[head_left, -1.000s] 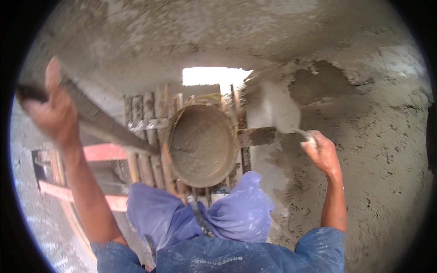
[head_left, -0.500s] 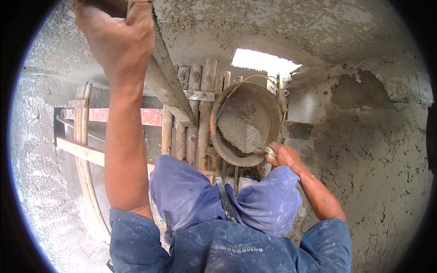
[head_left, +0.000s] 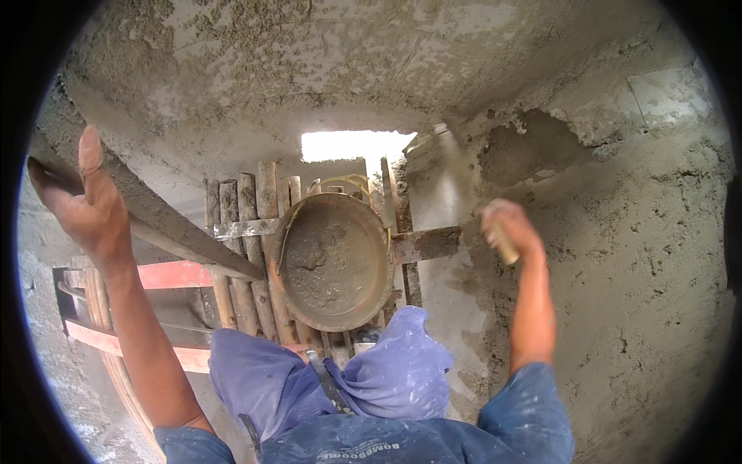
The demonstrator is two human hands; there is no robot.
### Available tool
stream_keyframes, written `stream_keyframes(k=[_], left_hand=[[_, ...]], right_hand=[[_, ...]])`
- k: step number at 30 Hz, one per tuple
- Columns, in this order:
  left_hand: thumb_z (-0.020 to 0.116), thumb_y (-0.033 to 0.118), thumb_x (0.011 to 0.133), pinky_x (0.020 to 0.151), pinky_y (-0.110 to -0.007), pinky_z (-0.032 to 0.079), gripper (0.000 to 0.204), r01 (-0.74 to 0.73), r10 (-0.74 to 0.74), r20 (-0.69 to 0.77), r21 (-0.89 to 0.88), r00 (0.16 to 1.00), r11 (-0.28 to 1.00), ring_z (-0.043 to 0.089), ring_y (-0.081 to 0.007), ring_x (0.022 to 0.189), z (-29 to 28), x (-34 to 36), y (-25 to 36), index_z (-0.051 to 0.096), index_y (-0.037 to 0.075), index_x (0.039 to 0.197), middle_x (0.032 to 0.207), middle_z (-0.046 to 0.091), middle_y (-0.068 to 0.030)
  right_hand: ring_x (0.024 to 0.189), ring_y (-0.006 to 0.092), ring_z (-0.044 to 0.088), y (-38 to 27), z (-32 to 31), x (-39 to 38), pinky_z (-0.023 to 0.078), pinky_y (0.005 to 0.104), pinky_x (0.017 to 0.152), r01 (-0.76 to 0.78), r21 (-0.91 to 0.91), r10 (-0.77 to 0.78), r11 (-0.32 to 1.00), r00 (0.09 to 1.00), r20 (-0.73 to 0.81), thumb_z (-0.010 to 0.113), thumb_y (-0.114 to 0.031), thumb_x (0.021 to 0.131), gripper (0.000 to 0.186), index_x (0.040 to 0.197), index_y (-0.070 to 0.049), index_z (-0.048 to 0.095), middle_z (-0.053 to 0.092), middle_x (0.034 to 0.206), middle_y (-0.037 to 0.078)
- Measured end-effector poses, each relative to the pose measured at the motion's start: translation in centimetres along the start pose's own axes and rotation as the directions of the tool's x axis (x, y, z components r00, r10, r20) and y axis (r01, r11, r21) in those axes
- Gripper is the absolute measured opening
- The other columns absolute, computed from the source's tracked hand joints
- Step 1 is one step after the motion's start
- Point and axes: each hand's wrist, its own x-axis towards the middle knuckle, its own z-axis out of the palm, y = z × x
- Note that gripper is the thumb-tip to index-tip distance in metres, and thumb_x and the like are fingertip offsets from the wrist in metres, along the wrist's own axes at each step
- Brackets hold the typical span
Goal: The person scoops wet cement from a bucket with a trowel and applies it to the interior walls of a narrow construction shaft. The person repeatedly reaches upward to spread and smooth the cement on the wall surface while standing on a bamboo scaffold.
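Observation:
My left hand (head_left: 97,213), thumb pointing up, grips a long mortar-coated straightedge board (head_left: 185,243) that slants down to the right. Its far fingers are partly hidden behind the board. In my right hand (head_left: 512,226) is a trowel (head_left: 456,172), held by its pale handle. The trowel's blade is blurred and points up, beside the plastered wall (head_left: 618,255). Between my arms stands a round bucket (head_left: 337,324) with a yellowish cord handle. Wet grey mortar (head_left: 328,259) lies inside it.
Wooden poles (head_left: 246,298) form a platform under the bucket. To the left are a red-painted plank (head_left: 174,274), a pale plank (head_left: 139,340) and bent poles (head_left: 116,367). A bright opening (head_left: 355,145) lies beyond the bucket. A dark wet patch (head_left: 533,147) marks the wall.
The view has shifted right. My right hand has lifted the trowel from the bucket's rim toward the right wall. My left hand, still on the board, appears farther left and lower.

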Motion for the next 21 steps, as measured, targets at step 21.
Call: stream_keyframes(k=[21], left_hand=[[0.068,0.034,0.083,0.105,-0.037,0.027,0.076,-0.103,0.094,0.156,0.047,0.983,0.994,0.04,-0.035,0.119,-0.5,-0.4,-4.8,0.032,-0.015,0.13,0.129,0.039,-0.0267]], right_hand=[[0.078,0.0305,0.065,4.2,24.1,-0.6,0.053,0.0409,0.067,0.766,-0.64,-0.347,-0.064,0.584,0.734,0.055,-0.012,0.078,0.018,0.092,-0.002,0.062,0.065,0.087,0.016]])
